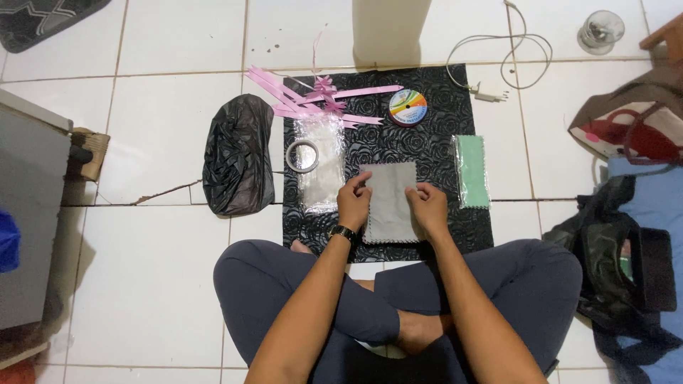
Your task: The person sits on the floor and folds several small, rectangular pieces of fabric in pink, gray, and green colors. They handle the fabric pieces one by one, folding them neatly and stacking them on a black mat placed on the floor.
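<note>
I sit cross-legged on a tiled floor before a black embossed mat [427,135]. A grey cloth square with zigzag edges [390,203] lies on the mat. My left hand [353,201] rests on the cloth's left edge, fingers bent onto it. On its right edge sits my right hand [427,207], pinching it. Whether the cloth is lifted cannot be told. A clear plastic sleeve [321,163] lies just left of the cloth, and a green cloth in clear wrap [472,171] lies to the right.
A tape roll [302,156] sits at the mat's left edge, pink ribbons [320,98] and a colourful spool [407,107] at the top. A crumpled black bag [238,155] lies left. White cable and charger [491,91], bags [626,135] at right, a grey box [28,213] at left.
</note>
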